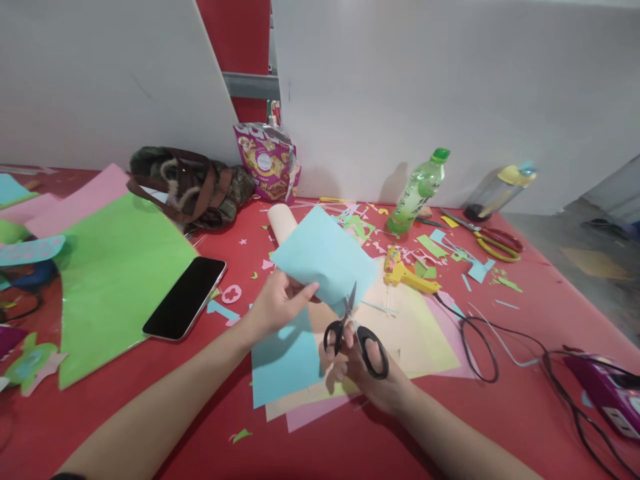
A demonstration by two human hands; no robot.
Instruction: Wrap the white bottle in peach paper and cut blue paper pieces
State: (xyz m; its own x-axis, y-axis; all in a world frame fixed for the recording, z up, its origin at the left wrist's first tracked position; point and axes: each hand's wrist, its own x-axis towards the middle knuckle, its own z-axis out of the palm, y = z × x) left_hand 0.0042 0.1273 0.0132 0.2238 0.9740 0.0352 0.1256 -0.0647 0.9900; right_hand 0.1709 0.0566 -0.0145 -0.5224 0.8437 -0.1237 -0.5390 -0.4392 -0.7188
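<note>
My left hand point(284, 300) pinches the near left edge of a light blue sheet of paper point(323, 250), thumb on top and fingers underneath. The sheet is held up above the table. In my right hand point(367, 370) is a pair of black-handled scissors point(349, 308), with fingers through the loops. Its blades are parted and point away from me at the sheet's near right edge; whether they bite into the paper I cannot tell. Beneath both hands lies a stack of coloured paper point(420, 340) in blue, cream, yellow and pink.
A phone point(185, 300) rests on a large green sheet point(110, 273) at left. Behind stand a camouflage bag point(200, 193), a snack bag point(270, 163) and a green bottle point(417, 193). Rightward are a yellow glue gun point(407, 275) with its cord, large scissors point(495, 241) and a purple power strip point(607, 393).
</note>
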